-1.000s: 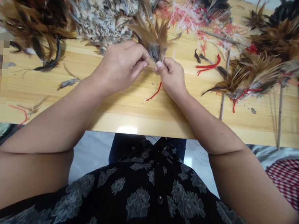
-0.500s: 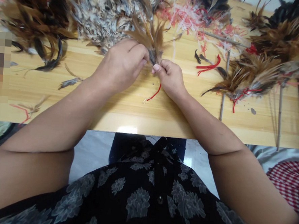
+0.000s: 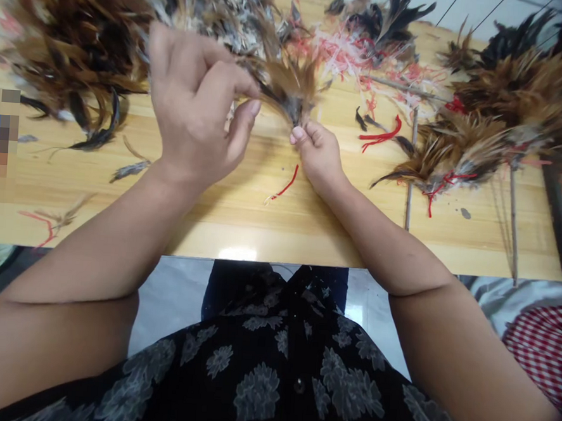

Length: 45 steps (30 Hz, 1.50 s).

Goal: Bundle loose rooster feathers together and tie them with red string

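Observation:
My right hand (image 3: 320,150) pinches the base of a small bundle of feathers (image 3: 295,84), brown at the top and greyish lower down, between thumb and curled fingers. The feathers fan upward, away from me. To the left of the bundle hovers my left hand (image 3: 201,107), slightly blurred. Its thumb and forefinger are apart, and I see nothing held between them. A short red string (image 3: 285,184) with a pale frayed end lies on the table just below my right hand.
Brown and black feathers (image 3: 81,46) heap at the left, grey ones (image 3: 230,17) behind. Pink and white strings (image 3: 348,52) tangle at the back. On the right lie a red-tied feather bunch (image 3: 456,142), thin sticks (image 3: 410,180) and red string (image 3: 381,135). The wooden table's edge (image 3: 259,250) faces me.
My left hand has drawn back to the left and up from the feather bundle, and its fingers have parted. My right hand still pinches the bundle's base. The view has shifted slightly.

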### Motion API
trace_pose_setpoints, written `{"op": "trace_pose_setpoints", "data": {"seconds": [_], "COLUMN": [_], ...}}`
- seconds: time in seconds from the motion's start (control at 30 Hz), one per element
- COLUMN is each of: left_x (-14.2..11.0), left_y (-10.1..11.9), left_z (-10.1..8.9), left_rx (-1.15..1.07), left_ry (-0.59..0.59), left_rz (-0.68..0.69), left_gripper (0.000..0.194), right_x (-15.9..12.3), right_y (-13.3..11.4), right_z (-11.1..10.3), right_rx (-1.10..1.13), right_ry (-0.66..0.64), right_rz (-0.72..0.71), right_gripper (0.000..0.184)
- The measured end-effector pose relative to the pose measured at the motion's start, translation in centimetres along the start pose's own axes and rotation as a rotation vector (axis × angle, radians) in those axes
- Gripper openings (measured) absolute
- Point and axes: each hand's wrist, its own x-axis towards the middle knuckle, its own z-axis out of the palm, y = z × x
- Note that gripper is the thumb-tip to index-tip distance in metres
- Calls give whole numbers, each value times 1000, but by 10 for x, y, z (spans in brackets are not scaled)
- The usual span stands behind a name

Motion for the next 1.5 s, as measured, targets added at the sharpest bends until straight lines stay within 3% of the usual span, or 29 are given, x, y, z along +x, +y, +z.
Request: {"op": "trace_pose_setpoints", "data": {"seconds": [0.07, 0.13, 0.2, 0.27, 0.37, 0.57, 0.67, 0.87, 1.03, 1.27, 1.37, 1.5], "left_x": [-1, -2, -2, -2, -1, -2, -1, 2, -3, -10, -17, -20], "left_y": [1, 3, 6, 8, 11, 18, 20, 19, 12, -2, -11, -14], "left_z": [2, 5, 10, 15, 20, 25, 25, 24, 25, 34, 41, 43], "left_rx": [-100, -307, -527, -672, -761, -1014, -1139, -1139, -1122, -1158, -1090, -1081], "left_ry": [-91, -264, -365, -388, -404, -361, -377, -411, -436, -396, -344, -360], "left_rz": [-65, -262, -496, -650, -740, -775, -827, -875, -810, -808, -845, -873], "left_gripper": [52, 43, 36, 34, 36, 40, 41, 59, 69, 70, 64, 62], "right_x": [1, 1, -1, -4, -8, -9, -10, -12, -14, -7, -2, 1], "right_y": [1, 0, -3, -7, -13, -14, -17, -20, -18, -13, -6, -2], "right_z": [1, 1, 1, 2, 3, 5, 4, 4, 5, 11, 12, 10], "right_rx": [20, 29, 34, 31, 0, -46, -74, -114, 13, 188, 171, 160], "right_ry": [37, 58, 49, 3, -69, -138, -185, -255, -270, -241, -225, -222], "right_rz": [25, 33, 16, -18, -70, -94, -98, -85, -124, -82, -82, -92], "right_gripper": [54, 57, 61, 63, 64, 63, 53, 33, 39, 66, 62, 56]}}
